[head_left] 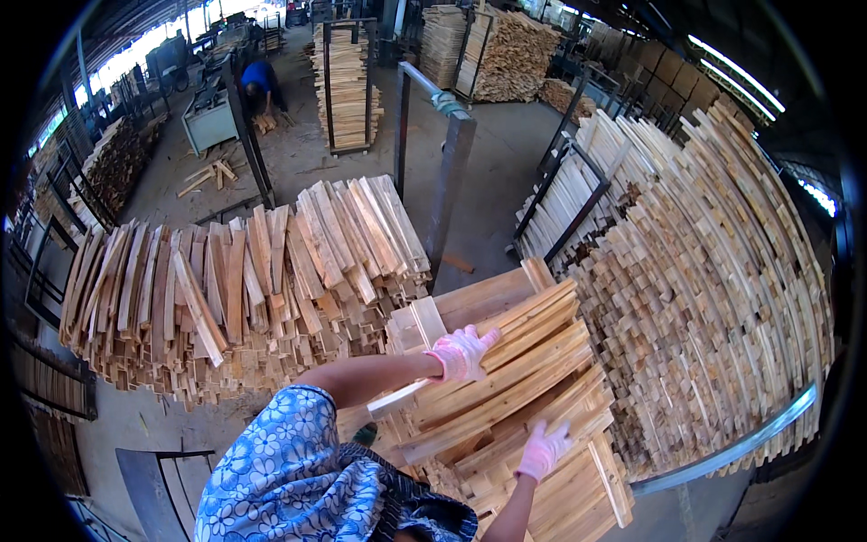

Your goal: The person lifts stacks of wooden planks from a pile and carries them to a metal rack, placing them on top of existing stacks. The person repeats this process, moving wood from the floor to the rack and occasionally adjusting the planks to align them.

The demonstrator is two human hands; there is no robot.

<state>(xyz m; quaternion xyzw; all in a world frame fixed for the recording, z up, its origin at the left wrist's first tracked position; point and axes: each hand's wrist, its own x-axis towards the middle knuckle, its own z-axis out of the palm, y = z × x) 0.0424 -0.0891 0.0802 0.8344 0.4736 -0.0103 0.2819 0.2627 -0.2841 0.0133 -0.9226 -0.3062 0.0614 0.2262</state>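
A pile of pale wooden boards (506, 397) lies in front of me, its pieces slanting up toward the right. My left hand (462, 352), in a pink and white glove, rests on the upper boards with its fingers stretched out. Lower and farther right, my right hand (542, 449), gloved alike, lies over the nearer boards with its fingers apart. Neither hand is wrapped round a board. Beyond my left hand, a wide flat board (483, 300) lies at the far side of the pile.
Rough wood strips form a long stack (244, 280) at left. A tall stack (713, 298) stands close at right, with a metal bar (731, 443) along its lower edge. Upright metal posts (449, 185) rise ahead. Farther back, a person (260, 83) in blue bends near a machine (209, 117).
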